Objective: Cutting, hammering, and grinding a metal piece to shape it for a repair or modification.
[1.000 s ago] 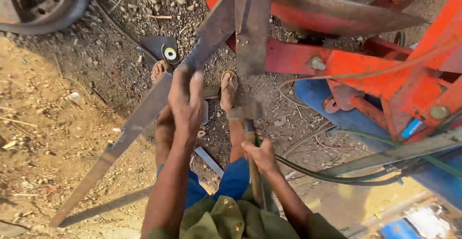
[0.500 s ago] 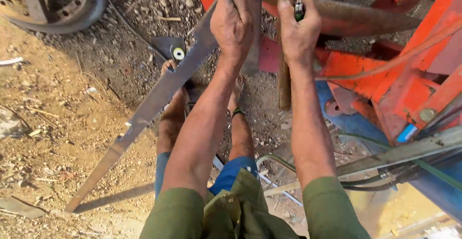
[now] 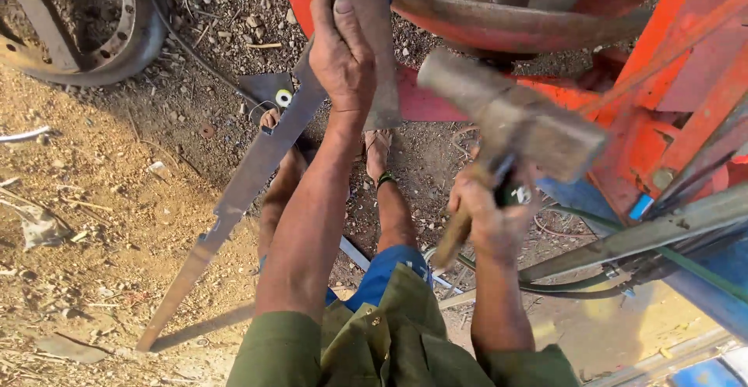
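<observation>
Above the sandalled feet (image 3: 379,147), the left hand (image 3: 341,54) is clamped around a flat grey metal bar (image 3: 372,40) held against the orange machine (image 3: 647,83). Right of that bar, the right hand (image 3: 489,217) is closed on a wooden-handled hammer (image 3: 510,118), its heavy steel head raised. A glancing blow could strike the gripping fingers.

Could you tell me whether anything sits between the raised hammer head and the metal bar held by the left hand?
Nothing visible does: open air separates the hammer from the metal bar; the left hand grips its far side.
</observation>
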